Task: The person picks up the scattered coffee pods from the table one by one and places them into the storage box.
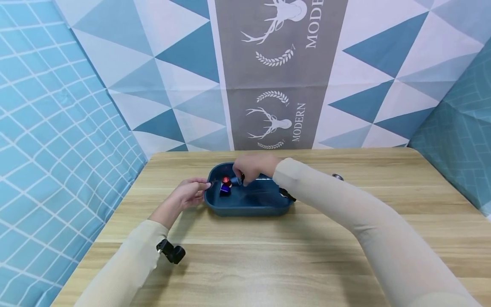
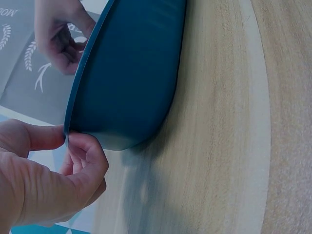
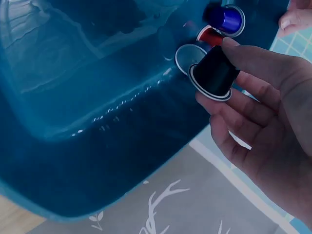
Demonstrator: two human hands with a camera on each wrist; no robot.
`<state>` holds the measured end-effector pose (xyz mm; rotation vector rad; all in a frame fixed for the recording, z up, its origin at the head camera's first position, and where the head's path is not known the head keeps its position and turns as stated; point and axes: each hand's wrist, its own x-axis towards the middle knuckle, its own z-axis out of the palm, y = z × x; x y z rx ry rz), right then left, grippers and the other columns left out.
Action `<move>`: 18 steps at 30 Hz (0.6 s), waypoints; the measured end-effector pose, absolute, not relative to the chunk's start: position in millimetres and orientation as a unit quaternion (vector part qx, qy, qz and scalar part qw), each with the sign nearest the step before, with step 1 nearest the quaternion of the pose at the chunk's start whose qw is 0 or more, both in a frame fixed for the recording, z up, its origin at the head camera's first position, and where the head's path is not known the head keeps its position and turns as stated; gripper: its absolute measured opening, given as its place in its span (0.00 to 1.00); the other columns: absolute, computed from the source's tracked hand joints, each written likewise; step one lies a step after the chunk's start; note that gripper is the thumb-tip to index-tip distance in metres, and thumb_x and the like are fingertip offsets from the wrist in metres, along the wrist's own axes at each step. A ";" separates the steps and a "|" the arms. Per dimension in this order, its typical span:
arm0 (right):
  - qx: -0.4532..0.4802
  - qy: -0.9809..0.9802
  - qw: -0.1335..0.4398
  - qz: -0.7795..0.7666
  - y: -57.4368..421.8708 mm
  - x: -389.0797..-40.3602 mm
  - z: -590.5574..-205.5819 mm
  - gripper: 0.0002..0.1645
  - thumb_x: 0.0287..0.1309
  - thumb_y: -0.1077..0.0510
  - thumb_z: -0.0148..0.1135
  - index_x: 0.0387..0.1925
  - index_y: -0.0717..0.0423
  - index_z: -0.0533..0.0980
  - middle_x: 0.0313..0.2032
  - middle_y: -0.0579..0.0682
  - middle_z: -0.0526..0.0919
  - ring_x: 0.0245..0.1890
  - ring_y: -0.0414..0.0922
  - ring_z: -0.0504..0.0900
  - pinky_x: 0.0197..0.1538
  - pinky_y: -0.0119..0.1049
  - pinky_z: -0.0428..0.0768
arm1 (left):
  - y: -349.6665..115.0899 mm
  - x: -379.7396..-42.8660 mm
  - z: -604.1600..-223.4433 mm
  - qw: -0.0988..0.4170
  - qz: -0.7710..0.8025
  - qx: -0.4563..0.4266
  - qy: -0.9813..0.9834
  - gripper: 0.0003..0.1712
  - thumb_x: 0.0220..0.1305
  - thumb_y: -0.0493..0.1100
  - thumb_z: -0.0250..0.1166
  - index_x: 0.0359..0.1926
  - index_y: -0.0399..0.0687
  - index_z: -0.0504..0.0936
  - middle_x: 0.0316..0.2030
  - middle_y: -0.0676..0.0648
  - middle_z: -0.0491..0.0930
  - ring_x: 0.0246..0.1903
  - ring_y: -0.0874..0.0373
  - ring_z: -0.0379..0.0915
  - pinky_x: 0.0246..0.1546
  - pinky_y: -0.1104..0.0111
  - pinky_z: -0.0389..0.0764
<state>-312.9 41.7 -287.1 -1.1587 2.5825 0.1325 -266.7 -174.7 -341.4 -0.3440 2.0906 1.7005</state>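
My left hand [image 1: 188,192] pinches the left end of a dark blue tray [image 1: 249,211]; in the left wrist view the thumb and forefinger [image 2: 90,146] meet at its rim. Over the tray, my right hand [image 1: 251,166] holds a black coffee capsule [image 3: 214,73] between thumb and fingers, its silver-rimmed wide end tilted down. Close by, inside the tray's left part, lie a blue capsule [image 3: 226,19], a red capsule [image 3: 209,35] and another capsule with a pale round lid [image 3: 189,56], partly hidden behind the black one.
A small silvery object [image 1: 337,176] lies on the wooden table [image 1: 245,264] to the right of the tray, partly hidden by the right sleeve [image 1: 326,200]. Patterned cloth walls [image 1: 184,64] stand behind the table and at both sides.
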 end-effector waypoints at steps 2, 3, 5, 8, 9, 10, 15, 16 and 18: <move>-0.408 0.899 0.153 0.045 38.2 -312.7 -288.3 0.12 0.54 0.56 0.69 0.39 0.55 0.80 0.42 0.49 0.83 0.39 0.43 0.76 0.48 0.36 0.79 | -174.6 -266.4 -341.2 0.211 0.610 -0.124 0.754 0.26 0.68 0.41 0.58 0.64 0.40 0.64 0.31 0.54 0.74 0.26 0.67 0.71 0.29 0.76 0.76; -0.410 0.898 0.155 0.041 36.4 -312.3 -288.7 0.12 0.54 0.56 0.69 0.40 0.55 0.80 0.43 0.49 0.83 0.39 0.43 0.76 0.48 0.36 0.79 | -175.0 -266.1 -341.1 0.212 0.609 -0.123 0.754 0.26 0.68 0.42 0.58 0.64 0.40 0.65 0.31 0.54 0.74 0.26 0.66 0.71 0.29 0.76 0.76; -0.413 0.897 0.156 0.033 32.9 -311.2 -289.4 0.13 0.55 0.55 0.69 0.41 0.56 0.80 0.42 0.49 0.82 0.39 0.43 0.76 0.47 0.36 0.79 | -174.8 -266.3 -341.1 0.212 0.607 -0.126 0.755 0.26 0.68 0.42 0.58 0.64 0.41 0.65 0.33 0.54 0.74 0.26 0.66 0.70 0.29 0.76 0.76; -0.421 0.893 0.156 0.021 27.2 -310.0 -291.4 0.14 0.55 0.55 0.69 0.42 0.56 0.80 0.42 0.49 0.83 0.39 0.43 0.76 0.48 0.35 0.79 | -175.2 -266.4 -340.8 0.213 0.605 -0.130 0.756 0.26 0.68 0.42 0.58 0.65 0.41 0.65 0.36 0.52 0.74 0.27 0.66 0.71 0.29 0.76 0.76; -0.423 0.893 0.155 0.019 25.4 -309.5 -291.8 0.15 0.55 0.55 0.69 0.42 0.57 0.80 0.42 0.49 0.83 0.39 0.42 0.76 0.48 0.35 0.79 | -175.3 -266.5 -340.8 0.212 0.604 -0.131 0.757 0.26 0.68 0.42 0.58 0.65 0.41 0.65 0.36 0.52 0.74 0.27 0.66 0.71 0.29 0.76 0.76; -0.425 0.892 0.154 0.017 23.6 -309.1 -292.2 0.15 0.55 0.55 0.69 0.43 0.57 0.80 0.42 0.50 0.83 0.39 0.43 0.76 0.49 0.35 0.79 | -175.1 -266.9 -340.6 0.211 0.604 -0.132 0.757 0.26 0.69 0.42 0.58 0.65 0.42 0.65 0.36 0.52 0.74 0.27 0.66 0.71 0.29 0.76 0.76; -0.440 0.886 0.145 0.026 15.6 -308.7 -298.2 0.16 0.55 0.54 0.70 0.42 0.57 0.79 0.42 0.50 0.83 0.40 0.43 0.77 0.50 0.35 0.79 | -175.2 -266.6 -339.5 0.215 0.607 -0.129 0.754 0.28 0.69 0.42 0.58 0.66 0.42 0.63 0.33 0.54 0.73 0.26 0.67 0.70 0.29 0.76 0.76; -0.442 0.885 0.145 0.029 14.3 -308.5 -299.7 0.16 0.55 0.54 0.70 0.42 0.57 0.79 0.42 0.50 0.83 0.40 0.43 0.78 0.50 0.35 0.78 | -175.1 -266.4 -339.5 0.217 0.607 -0.128 0.753 0.28 0.69 0.42 0.58 0.66 0.42 0.63 0.32 0.54 0.73 0.26 0.67 0.70 0.29 0.76 0.76; -0.443 0.884 0.141 0.037 12.2 -308.3 -302.8 0.15 0.55 0.54 0.69 0.42 0.57 0.79 0.42 0.50 0.83 0.41 0.43 0.78 0.50 0.35 0.79 | -175.0 -266.3 -339.6 0.219 0.607 -0.126 0.753 0.29 0.69 0.42 0.58 0.67 0.42 0.62 0.31 0.55 0.73 0.26 0.67 0.70 0.30 0.76 0.76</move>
